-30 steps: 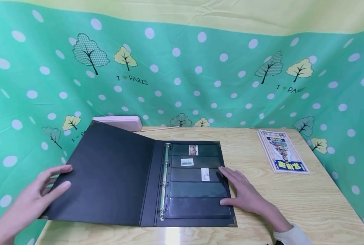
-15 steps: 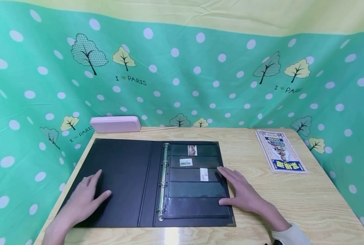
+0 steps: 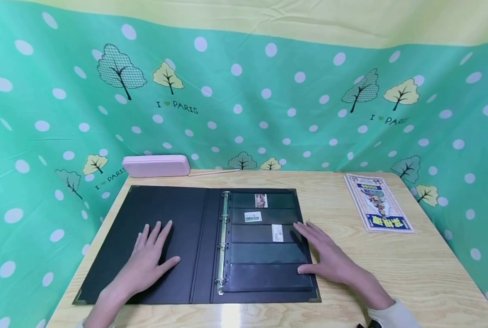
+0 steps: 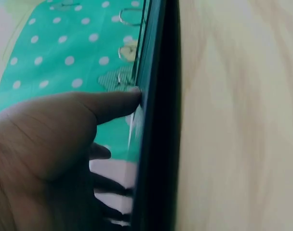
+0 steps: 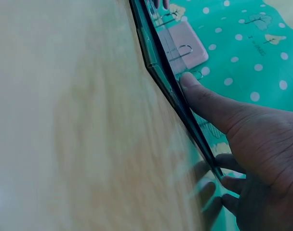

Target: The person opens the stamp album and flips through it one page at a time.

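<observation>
A black ring-bound stamp album (image 3: 178, 282) lies opened flat on the table. Its right side carries a dark pocket page (image 3: 268, 278) with several strips, held by metal rings (image 3: 223, 246). Three small stamps sit in the upper strips: a brownish one (image 3: 261, 200), a green-and-white one (image 3: 253, 217) and a pale one (image 3: 277, 233). My left hand (image 3: 143, 269) rests on the inside of the front cover, fingers straight and spread. At the album's right edge my right hand (image 3: 331, 259) lies with thumb and fingertips touching the page border; the right wrist view shows its thumb (image 5: 199, 91) over the edge.
Behind the album stand a pink case (image 3: 157, 166) and a thin stick-like tool (image 3: 214, 172). A stack of printed sheets (image 3: 378, 202) lies at the back right of the wooden table (image 3: 391, 273). A green dotted cloth (image 3: 264, 114) hangs around the back and sides.
The front cover, tilted up at the left a second ago, now lies flat. My left hand has moved right from its outer edge onto its inner face. The right hand stays nearly still.
</observation>
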Motion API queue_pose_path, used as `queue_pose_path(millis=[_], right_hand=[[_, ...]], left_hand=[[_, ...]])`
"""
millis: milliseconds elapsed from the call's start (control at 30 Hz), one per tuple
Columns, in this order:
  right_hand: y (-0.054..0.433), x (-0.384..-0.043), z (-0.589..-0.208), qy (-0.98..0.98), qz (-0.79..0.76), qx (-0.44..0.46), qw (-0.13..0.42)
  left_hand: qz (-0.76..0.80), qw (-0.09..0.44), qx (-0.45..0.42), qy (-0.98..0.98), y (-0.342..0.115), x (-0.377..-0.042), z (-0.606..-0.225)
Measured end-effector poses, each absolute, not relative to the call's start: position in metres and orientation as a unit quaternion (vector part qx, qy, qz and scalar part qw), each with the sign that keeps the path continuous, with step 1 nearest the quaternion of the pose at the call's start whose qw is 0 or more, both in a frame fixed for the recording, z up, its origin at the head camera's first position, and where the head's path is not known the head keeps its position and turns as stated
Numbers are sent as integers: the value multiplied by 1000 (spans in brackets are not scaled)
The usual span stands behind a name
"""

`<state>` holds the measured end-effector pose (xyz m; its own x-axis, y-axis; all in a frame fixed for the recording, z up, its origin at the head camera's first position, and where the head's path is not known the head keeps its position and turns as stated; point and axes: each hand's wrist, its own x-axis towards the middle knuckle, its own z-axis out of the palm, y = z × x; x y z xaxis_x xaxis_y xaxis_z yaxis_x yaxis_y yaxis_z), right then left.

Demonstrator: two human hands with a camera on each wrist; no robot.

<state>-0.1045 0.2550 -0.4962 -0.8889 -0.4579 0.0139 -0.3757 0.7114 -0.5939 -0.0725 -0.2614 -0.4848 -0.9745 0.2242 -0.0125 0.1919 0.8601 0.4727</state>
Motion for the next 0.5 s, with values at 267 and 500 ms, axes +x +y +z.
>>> queue_pose_path(millis=[267,500], right_hand=[[260,-108,-495,923,-307,-221,78],[260,-107,-494,923,-305,-224,70]], left_hand=[[160,18,103,982,-247,-73,-485],[159,-1,103,982,-248,-71,-492]])
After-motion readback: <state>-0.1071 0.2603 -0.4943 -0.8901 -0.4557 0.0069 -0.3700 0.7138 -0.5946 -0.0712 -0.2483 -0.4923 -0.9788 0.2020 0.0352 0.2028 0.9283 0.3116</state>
